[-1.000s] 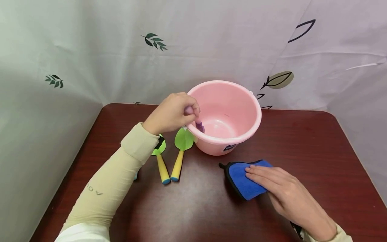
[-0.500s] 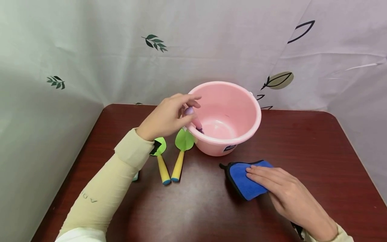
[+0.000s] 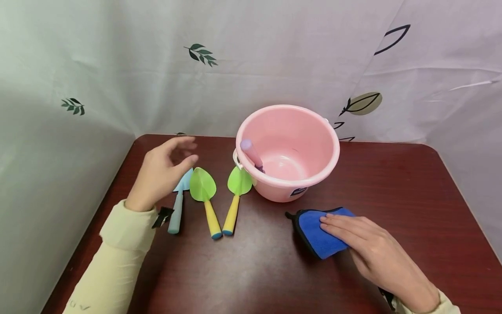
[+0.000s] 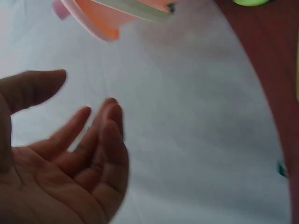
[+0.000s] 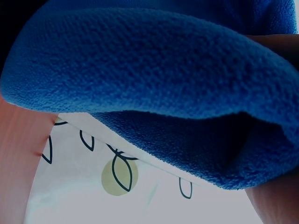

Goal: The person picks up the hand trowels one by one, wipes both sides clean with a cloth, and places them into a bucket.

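A: What are you getting at the desk's [image 3: 392, 187] left edge?

B: I'm seeing the left hand [image 3: 157, 179] hanging there, thumb spreading away from loosely bent fingers. Its sleeve [image 3: 121, 261] is showing cut-off marks I'm not managing to read. Under it, the blue trowel [image 3: 176, 213] is pointing its blade at the far edge, its handle at the near one.

A: And rightward?

B: Two green trowels are lying blades far, handles near. The left one [image 3: 202, 185] is slanting its handle rightward, the right one [image 3: 231, 213] leftward, so the ends are nearly meeting. Next, the pink bucket [image 3: 270, 189] is standing toward the far edge, wearing a dark label [image 3: 299, 191] too small for me to read. Inside, a pink-handled tool [image 3: 252, 153] is leaning on the left wall, pointing its purple end toward the far-left corner.

A: Right side?

B: The right hand [image 3: 372, 248] is resting straight, joined fingers on a blue cloth [image 3: 313, 231] toward the near edge. The thumb is hiding, so I cannot tell whether it's pinching.
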`<action>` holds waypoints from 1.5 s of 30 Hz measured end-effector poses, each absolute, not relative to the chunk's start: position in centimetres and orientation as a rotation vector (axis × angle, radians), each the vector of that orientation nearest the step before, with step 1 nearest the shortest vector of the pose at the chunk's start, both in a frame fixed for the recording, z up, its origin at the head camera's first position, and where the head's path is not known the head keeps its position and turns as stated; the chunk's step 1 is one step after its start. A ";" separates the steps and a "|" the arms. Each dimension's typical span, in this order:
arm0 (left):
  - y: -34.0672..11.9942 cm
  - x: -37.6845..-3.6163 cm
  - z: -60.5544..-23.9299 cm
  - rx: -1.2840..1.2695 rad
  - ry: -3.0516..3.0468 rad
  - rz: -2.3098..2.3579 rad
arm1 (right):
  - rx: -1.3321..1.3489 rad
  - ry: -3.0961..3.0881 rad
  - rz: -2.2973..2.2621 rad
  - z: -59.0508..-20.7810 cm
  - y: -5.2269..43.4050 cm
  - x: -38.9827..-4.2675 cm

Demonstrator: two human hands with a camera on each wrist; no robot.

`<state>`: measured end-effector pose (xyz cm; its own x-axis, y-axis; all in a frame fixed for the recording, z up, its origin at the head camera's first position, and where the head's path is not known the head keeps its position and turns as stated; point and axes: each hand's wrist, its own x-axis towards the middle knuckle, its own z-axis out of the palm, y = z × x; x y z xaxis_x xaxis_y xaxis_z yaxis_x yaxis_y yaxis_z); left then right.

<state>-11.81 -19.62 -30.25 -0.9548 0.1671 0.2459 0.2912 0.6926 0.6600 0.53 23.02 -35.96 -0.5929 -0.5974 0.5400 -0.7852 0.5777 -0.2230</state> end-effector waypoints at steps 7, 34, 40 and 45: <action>-23.4 -9.0 -33.0 -0.043 -2.890 -0.966 | 1.129 -2.398 0.629 -35.9 23.0 0.4; -25.5 -6.2 -39.5 0.323 -3.150 -1.021 | 1.130 -2.388 0.626 -36.2 23.2 0.4; -25.3 -6.6 -39.9 0.380 -3.187 -1.038 | 1.127 -2.405 0.623 -36.2 23.2 0.4; -25.4 -7.0 -40.2 0.441 -3.193 -1.185 | 1.125 -2.402 0.628 -36.2 23.2 0.4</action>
<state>-7.00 -25.40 -40.24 -0.9252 -0.1341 -0.3549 -0.3332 0.7347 0.5910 0.42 23.22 -36.21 -0.5882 -0.6036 0.5382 -0.7897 0.5720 -0.2216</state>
